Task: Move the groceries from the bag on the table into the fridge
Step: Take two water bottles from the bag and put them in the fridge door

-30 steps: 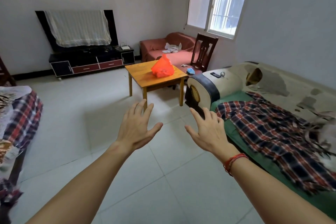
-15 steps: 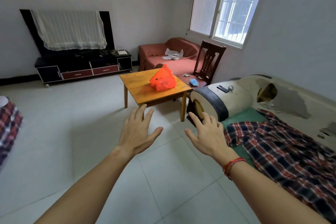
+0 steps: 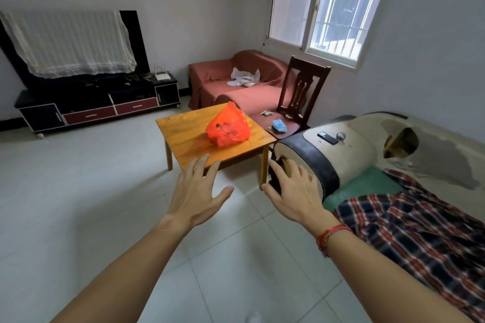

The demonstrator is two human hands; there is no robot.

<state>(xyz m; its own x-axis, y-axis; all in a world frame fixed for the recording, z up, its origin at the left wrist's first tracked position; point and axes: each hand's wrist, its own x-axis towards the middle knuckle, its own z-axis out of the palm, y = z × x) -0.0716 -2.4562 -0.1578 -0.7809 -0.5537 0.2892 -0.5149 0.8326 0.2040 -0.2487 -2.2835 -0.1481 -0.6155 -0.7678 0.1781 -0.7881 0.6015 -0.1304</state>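
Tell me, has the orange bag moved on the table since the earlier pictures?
No. The orange bag lies at the same spot on the wooden table, toward its right side. Only the view has come closer, so both look larger.

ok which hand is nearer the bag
Left. The left hand is just below the bag in view, short of the table; the right hand is off to its right, by the sofa arm.

Both arms outstretched; left hand, right hand palms down, fingers spread.
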